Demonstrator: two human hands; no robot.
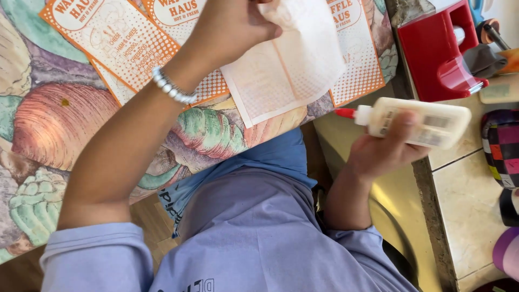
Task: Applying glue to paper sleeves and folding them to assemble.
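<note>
My lavender-grey short-sleeved shirt (254,232) with dark lettering near its hem, blue cloth (270,157) above the shirt's chest, silver beaded bracelet (172,86) on left wrist beyond the shirt's sleeve

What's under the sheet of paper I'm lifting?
Under the lifted paper sheet held by the left hand lie orange-and-white printed sheets on a shell-patterned tablecloth. How far they run beneath it is covered.
</note>
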